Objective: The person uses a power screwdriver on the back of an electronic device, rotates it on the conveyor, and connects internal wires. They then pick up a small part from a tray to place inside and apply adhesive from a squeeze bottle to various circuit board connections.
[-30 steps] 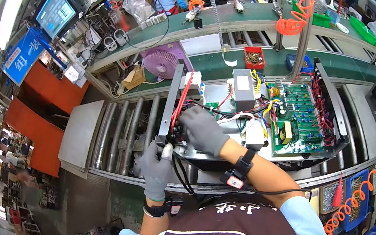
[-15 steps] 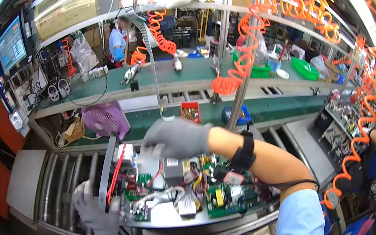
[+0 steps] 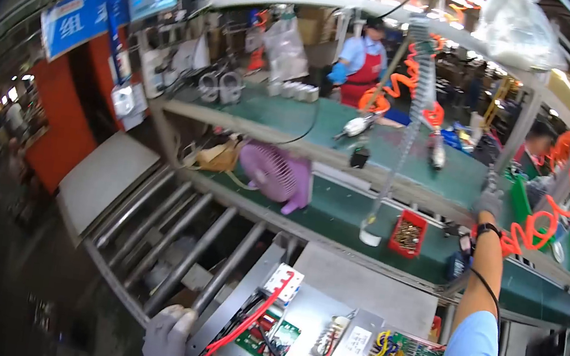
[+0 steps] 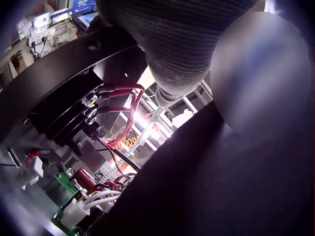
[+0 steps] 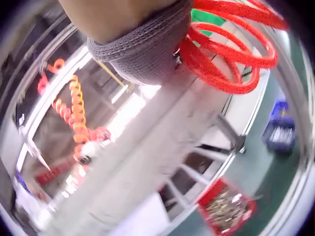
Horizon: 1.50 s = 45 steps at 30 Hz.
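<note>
My gloved left hand (image 3: pixel 170 344) holds the near end of a grey metal side panel (image 3: pixel 238 302), fingers outside and thumb inside. That panel belongs to an open electrical chassis with red cables (image 3: pixel 246 325), green circuit boards (image 3: pixel 277 341) and a labelled metal box (image 3: pixel 353 348). In the left wrist view the ribbed glove (image 4: pixel 172 44) covers the top, beside the dark panel (image 4: pixel 54 69). My right hand (image 3: pixel 490 204) reaches far forward to the upper shelf and grips an air screwdriver (image 3: pixel 491 181), mostly hidden. Its red-orange coiled hose (image 5: pixel 221 44) hangs beside the hand in the right wrist view.
Rollers (image 3: pixel 190 259) run left of the chassis. Behind it are a purple fan (image 3: pixel 274 175), a red bin of screws (image 3: pixel 408 234) and a hanging strip (image 3: pixel 409 123). More air tools (image 3: pixel 356 126) lie on the green upper shelf (image 3: pixel 250 111). A person (image 3: pixel 363 61) stands beyond.
My right hand has left the chassis wiring, swung up and forward, and taken hold of the air screwdriver on the shelf. The left hand remains at the side panel. The head view has tilted up.
</note>
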Motion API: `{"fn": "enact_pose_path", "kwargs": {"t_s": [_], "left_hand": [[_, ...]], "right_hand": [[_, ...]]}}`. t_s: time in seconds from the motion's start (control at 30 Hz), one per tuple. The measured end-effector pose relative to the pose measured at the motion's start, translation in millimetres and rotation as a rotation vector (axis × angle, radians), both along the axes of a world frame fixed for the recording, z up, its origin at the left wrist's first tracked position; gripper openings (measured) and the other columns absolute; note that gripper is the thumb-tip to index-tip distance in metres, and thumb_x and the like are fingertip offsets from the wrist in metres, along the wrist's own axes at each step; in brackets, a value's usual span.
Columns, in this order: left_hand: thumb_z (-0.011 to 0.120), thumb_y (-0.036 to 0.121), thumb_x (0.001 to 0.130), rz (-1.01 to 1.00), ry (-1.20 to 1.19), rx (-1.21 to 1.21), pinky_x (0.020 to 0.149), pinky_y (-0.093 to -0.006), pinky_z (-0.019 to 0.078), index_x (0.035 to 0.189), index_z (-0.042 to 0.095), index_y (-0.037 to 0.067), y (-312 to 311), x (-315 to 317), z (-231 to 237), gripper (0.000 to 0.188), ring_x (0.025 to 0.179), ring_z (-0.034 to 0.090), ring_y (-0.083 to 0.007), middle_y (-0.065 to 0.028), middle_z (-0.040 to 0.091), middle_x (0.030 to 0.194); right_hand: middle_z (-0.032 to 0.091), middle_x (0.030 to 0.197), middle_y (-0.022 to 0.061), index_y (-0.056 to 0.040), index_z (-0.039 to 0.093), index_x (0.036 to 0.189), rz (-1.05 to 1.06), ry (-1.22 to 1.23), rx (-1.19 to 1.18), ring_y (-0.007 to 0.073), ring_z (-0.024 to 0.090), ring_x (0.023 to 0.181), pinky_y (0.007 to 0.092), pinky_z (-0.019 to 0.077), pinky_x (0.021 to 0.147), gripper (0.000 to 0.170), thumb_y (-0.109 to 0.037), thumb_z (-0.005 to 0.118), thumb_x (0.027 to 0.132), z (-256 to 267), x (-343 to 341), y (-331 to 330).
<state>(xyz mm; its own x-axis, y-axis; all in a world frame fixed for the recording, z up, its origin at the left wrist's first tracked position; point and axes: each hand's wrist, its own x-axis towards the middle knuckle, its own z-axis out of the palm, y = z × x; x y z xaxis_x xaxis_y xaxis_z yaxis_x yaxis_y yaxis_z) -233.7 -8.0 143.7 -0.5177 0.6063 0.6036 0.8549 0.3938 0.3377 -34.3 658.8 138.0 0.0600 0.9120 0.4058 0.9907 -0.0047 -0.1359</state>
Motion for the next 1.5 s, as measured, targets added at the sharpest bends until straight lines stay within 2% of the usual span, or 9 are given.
{"fn": "enact_pose_path", "kwargs": {"t_s": [0.17, 0.27, 0.47, 0.73, 0.93, 1.03, 1.17, 1.3, 1.5], "left_hand": [[0.062, 0.065, 0.073, -0.039, 0.034, 0.022, 0.084, -0.0473, 0.0451, 0.109, 0.054, -0.004, 2, -2, 4, 0.078, 0.095, 0.057, -0.04, -0.0224, 0.057, 0.103], [0.07, 0.042, 0.071, -0.04, 0.065, -0.033, 0.089, -0.0476, 0.0417, 0.113, 0.053, -0.003, -1, 0, 6, 0.064, 0.101, 0.053, -0.0399, -0.0223, 0.055, 0.106], [0.07, 0.033, 0.071, -0.157, 0.111, 0.054, 0.09, -0.048, 0.04, 0.11, 0.053, -0.003, 0, -7, 7, 0.056, 0.099, 0.051, -0.0392, -0.0193, 0.054, 0.104], [0.066, 0.025, 0.079, -0.335, 0.203, 0.245, 0.073, -0.0404, 0.0417, 0.104, 0.062, 0.004, -12, 36, 28, 0.033, 0.082, 0.052, -0.0271, -0.0081, 0.057, 0.084], [0.044, 0.055, 0.093, -1.105, -1.505, 0.322, 0.048, -0.015, 0.0405, 0.117, 0.054, 0.003, 36, 66, 35, 0.058, 0.062, 0.054, -0.0053, -0.0021, 0.057, 0.08], [0.04, 0.059, 0.093, -1.001, -1.525, 0.424, 0.038, -0.0172, 0.0321, 0.088, 0.062, 0.008, 31, 78, 51, 0.055, 0.046, 0.046, -0.0043, 0.0008, 0.052, 0.06], [0.037, 0.051, 0.096, -0.806, -1.375, 0.539, 0.037, -0.0181, 0.0273, 0.078, 0.066, 0.009, 12, 95, 51, 0.054, 0.042, 0.042, -0.0038, 0.0024, 0.049, 0.054], [0.045, 0.046, 0.095, -0.775, -1.359, 0.546, 0.036, -0.0169, 0.0316, 0.087, 0.062, 0.007, 5, 99, 51, 0.043, 0.045, 0.047, -0.0028, 0.0022, 0.053, 0.06], [0.051, 0.043, 0.092, -0.85, -1.405, 0.311, 0.038, -0.0214, 0.039, 0.09, 0.061, 0.005, -4, 89, 39, 0.039, 0.046, 0.055, -0.0087, -0.0035, 0.06, 0.063]], "right_hand": [[0.061, 0.109, 0.0261, 0.0019, 0.05, 0.118, 0.063, 0.138, 0.076, 0.0403, 0.061, 0.099, 0.0458, 0.0497, 0.085, 0.035, -0.013, 0.047, 0.087, -9, 38, 32], [0.057, 0.069, 0.0091, -0.0043, 0.054, 0.088, 0.322, 0.8, -0.515, 0.022, 0.054, 0.053, 0.0353, 0.0449, 0.05, 0.018, -0.021, 0.05, 0.091, 12, 63, 20], [0.045, 0.055, -0.0026, -0.003, 0.056, 0.088, 0.366, 1.407, -0.822, 0.0056, 0.035, 0.039, 0.0213, 0.0259, 0.035, 0.02, -0.021, 0.051, 0.093, 79, 106, -162], [0.035, 0.061, -0.0059, -0.0047, 0.054, 0.093, 0.63, 1.286, -1.082, 0.0018, 0.028, 0.043, 0.0186, 0.0232, 0.036, 0.018, -0.022, 0.049, 0.096, 151, 140, -427], [0.039, 0.065, -0.005, -0.0031, 0.055, 0.121, 0.992, 1.05, -1.262, 0.0022, 0.031, 0.047, 0.0181, 0.0245, 0.04, 0.033, -0.024, 0.051, 0.095, 156, 129, -495], [0.05, 0.076, -0.002, -0.0041, 0.049, 0.132, 1.13, 0.713, -1.2, 0.005, 0.042, 0.058, 0.0212, 0.0359, 0.05, 0.043, -0.022, 0.055, 0.093, 159, 115, -531], [0.058, 0.108, 0.0238, -0.0022, 0.04, 0.121, 1.191, -0.093, -0.517, 0.0405, 0.06, 0.099, 0.0433, 0.0474, 0.084, 0.072, -0.044, 0.074, 0.072, 149, 87, -547], [0.052, 0.122, 0.0209, -0.0052, 0.024, 0.137, 1.368, 0.054, -0.393, 0.0359, 0.062, 0.097, 0.0404, 0.0494, 0.086, 0.094, -0.029, 0.08, 0.065, 133, 54, -523], [0.06, 0.086, 0.0131, -0.0016, 0.044, 0.123, 1.506, 0.042, -0.915, 0.0224, 0.061, 0.076, 0.0348, 0.0498, 0.07, 0.063, -0.017, 0.067, 0.067, 111, 29, -514]]}}
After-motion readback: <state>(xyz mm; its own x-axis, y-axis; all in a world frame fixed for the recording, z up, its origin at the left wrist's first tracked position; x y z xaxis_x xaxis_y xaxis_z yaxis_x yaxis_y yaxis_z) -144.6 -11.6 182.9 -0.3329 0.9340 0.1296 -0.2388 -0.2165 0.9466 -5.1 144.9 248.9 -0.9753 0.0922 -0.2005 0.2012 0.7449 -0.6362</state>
